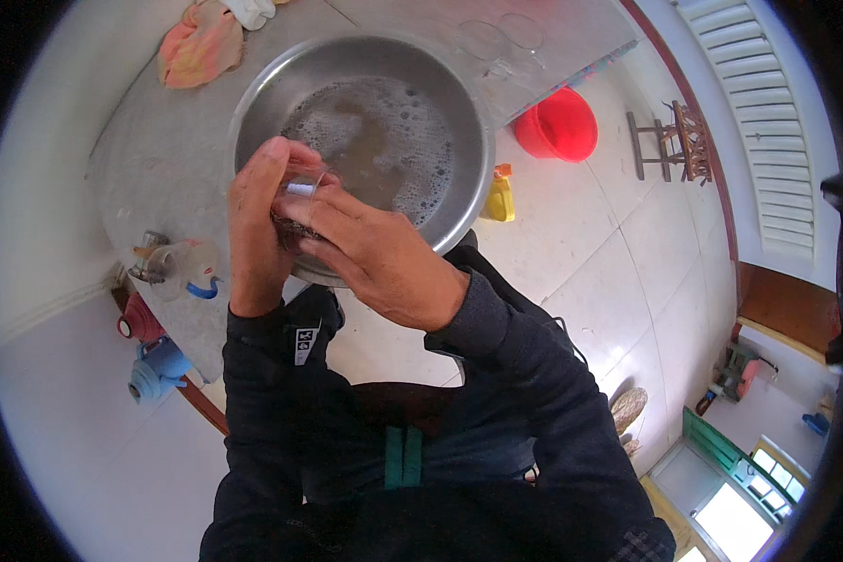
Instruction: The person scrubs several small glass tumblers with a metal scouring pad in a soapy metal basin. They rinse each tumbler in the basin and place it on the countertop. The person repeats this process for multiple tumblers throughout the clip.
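My left hand (pixel 258 228) and my right hand (pixel 386 260) both grip a clear drinking glass (pixel 316 188) above the near left rim of a large metal basin (pixel 474 133). Left fingers wrap the glass from the left side. The right fingers lie over it from the right; whether any are inside it I cannot tell. Something dark shows between the palms, mostly hidden. Cloudy, foamy water (pixel 372 140) fills the bottom of the basin, with bubbles around a brownish patch.
Clear glasses (pixel 481 41) stand on the table (pixel 161 147) beyond the basin. A clear jug with a blue handle (pixel 202 288) sits at left, near a cloth (pixel 200 46) farther back. On the floor at right are a red bucket (pixel 562 126) and a yellow bottle (pixel 500 200).
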Demonstrator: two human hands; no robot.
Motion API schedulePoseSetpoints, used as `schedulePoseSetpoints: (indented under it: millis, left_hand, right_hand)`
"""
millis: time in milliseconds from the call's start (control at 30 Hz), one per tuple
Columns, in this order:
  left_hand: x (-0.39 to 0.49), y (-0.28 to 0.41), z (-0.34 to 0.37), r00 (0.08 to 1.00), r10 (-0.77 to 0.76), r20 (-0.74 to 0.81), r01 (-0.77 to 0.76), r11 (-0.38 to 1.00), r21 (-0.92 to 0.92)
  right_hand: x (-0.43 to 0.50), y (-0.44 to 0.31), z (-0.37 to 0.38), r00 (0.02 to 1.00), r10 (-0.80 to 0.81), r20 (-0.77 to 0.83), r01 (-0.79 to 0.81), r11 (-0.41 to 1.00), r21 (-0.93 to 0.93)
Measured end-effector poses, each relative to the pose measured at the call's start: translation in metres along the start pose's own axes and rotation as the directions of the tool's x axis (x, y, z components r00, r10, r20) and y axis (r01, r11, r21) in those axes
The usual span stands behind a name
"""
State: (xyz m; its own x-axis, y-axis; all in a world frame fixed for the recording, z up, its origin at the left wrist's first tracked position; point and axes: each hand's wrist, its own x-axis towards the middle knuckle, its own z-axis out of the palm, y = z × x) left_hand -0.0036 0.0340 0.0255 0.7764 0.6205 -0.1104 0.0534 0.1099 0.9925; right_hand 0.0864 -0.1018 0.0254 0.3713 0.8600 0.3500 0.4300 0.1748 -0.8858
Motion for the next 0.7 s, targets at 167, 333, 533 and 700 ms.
schedulePoseSetpoints:
  millis: [167,333,533,700]
  left_hand:
    - [-0.004,-0.006,0.014,0.977,0.208,-0.055,-0.188,0.95,0.251]
    - [-0.001,-0.009,0.003,0.996,0.022,0.081,-0.018,0.999,-0.046]
    - [-0.005,-0.015,0.006,0.999,-0.027,-0.02,0.026,0.999,-0.046]
    - [-0.003,-0.016,0.023,0.957,0.278,-0.079,-0.242,0.92,0.308]
  right_hand:
    - [-0.003,-0.003,-0.029,0.825,0.518,0.224,-0.55,0.648,0.528]
    - [-0.006,-0.016,-0.02,0.829,0.503,0.243,-0.551,0.666,0.503]
    - [-0.002,0.002,-0.009,0.982,0.189,-0.011,-0.188,0.979,0.083]
    - [0.002,-0.002,-0.031,0.746,0.653,0.132,-0.636,0.639,0.433]
